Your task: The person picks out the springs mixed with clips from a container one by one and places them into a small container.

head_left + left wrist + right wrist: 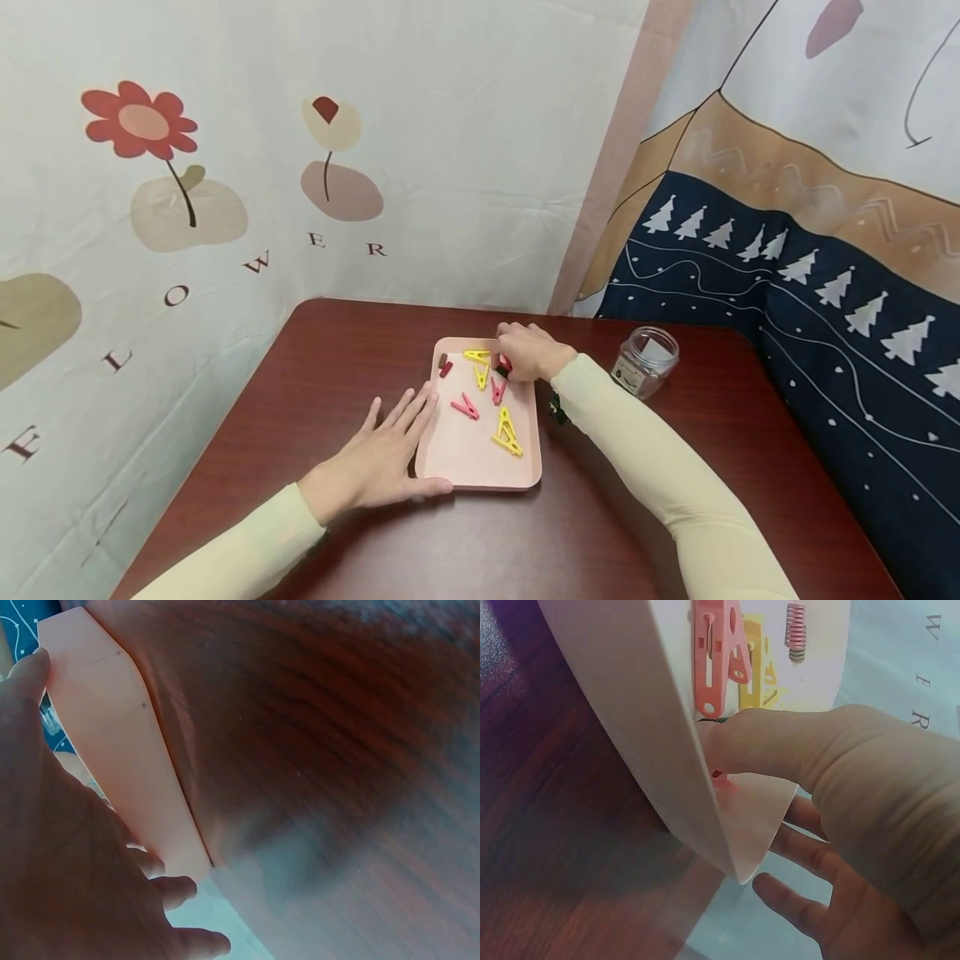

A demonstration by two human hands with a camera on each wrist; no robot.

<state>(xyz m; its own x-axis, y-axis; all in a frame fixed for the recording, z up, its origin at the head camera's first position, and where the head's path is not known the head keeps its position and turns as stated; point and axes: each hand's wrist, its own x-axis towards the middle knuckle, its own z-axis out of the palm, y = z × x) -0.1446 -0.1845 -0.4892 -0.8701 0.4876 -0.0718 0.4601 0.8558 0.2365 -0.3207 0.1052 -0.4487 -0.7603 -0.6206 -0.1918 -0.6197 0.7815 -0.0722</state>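
Note:
A pale pink tray [472, 467] lies on the table, holding several yellow clothespins [481, 377] and pink clothespins [466, 407]. Small red and brown coil springs [796, 634] sit near its far left corner. My left hand [382, 462] is spread with straight fingers along the tray's left side, its thumb at the near edge. At the far right corner, my right hand [529, 352] pinches a small red and dark piece [503, 367], mostly covered by the thumb; its kind is unclear. In the right wrist view, the other fingers extend past the tray's wall.
A clear jar [647, 362] with a label stands on the brown table [360, 350], right of the tray and beside my right forearm. A printed cloth [450, 167] hangs behind the table, and a dark blue cloth with white trees [720, 258] hangs at the right.

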